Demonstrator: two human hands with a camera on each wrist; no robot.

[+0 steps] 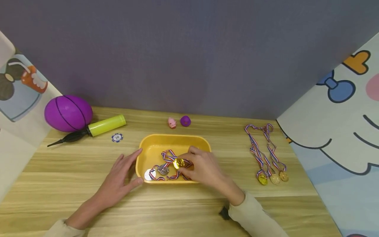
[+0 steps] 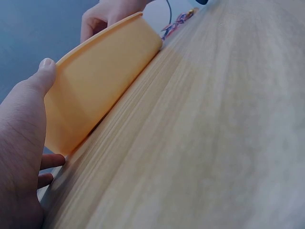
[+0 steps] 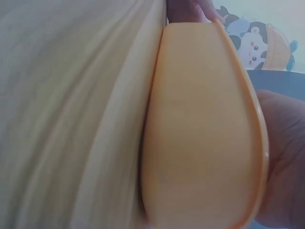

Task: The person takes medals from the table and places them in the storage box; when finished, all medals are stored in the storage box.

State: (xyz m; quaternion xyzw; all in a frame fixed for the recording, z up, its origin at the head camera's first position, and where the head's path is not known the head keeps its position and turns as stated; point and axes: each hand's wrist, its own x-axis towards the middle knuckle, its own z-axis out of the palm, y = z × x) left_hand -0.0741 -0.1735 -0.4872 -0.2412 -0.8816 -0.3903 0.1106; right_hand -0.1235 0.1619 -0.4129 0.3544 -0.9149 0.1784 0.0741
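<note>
Overhead only: right hand (image 1: 204,169) pinches gold medal (image 1: 178,163); left hand (image 1: 118,179) flat against tray (image 1: 154,141)

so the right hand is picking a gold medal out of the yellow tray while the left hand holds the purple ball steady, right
Not quite: the left hand rests against the yellow tray, not the purple ball, which lies untouched at the table's far left. The head view shows this. The right hand does pinch a gold medal in the tray.
</note>
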